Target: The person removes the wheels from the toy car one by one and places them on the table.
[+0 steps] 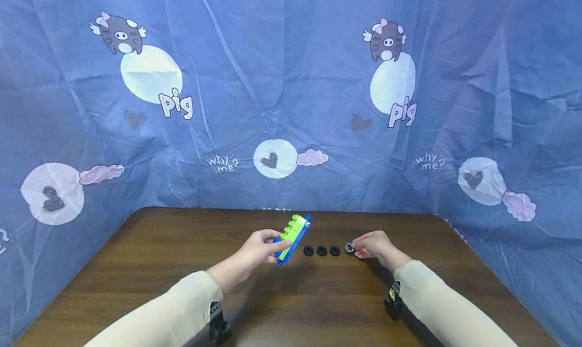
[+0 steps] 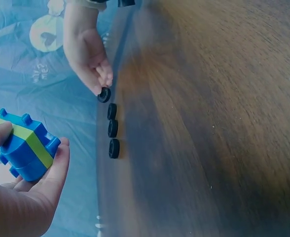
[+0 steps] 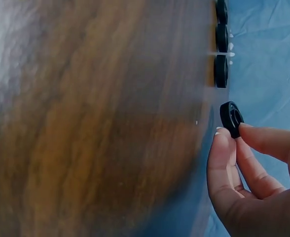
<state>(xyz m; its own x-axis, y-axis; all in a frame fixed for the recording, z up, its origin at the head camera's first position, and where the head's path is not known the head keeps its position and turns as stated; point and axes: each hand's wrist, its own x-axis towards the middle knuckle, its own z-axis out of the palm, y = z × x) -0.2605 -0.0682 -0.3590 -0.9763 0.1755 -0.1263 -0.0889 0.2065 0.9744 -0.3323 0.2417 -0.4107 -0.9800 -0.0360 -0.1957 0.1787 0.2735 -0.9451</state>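
My left hand (image 1: pixel 259 248) grips a blue and lime-green toy-brick vehicle body (image 1: pixel 294 234), raised above the table and tilted. Short blue pegs stick out along its sides in the left wrist view, where the thumb presses on one face and the fingers lie under it. Between thumb and fingers my right hand (image 1: pixel 376 246) pinches a small black toy wheel (image 3: pixel 231 119), tipped up. To its left, three like wheels lie flat in a row: one nearest it (image 1: pixel 335 251), a middle one (image 1: pixel 322 251) and a far one (image 1: pixel 308 251).
Under everything is a brown wood-grain table (image 1: pixel 318 306). A blue printed cloth (image 1: pixel 282 84) hangs behind it and at both sides. Each wrist wears a black camera mount, one on the left (image 1: pixel 218 324) and one on the right (image 1: pixel 393 301).
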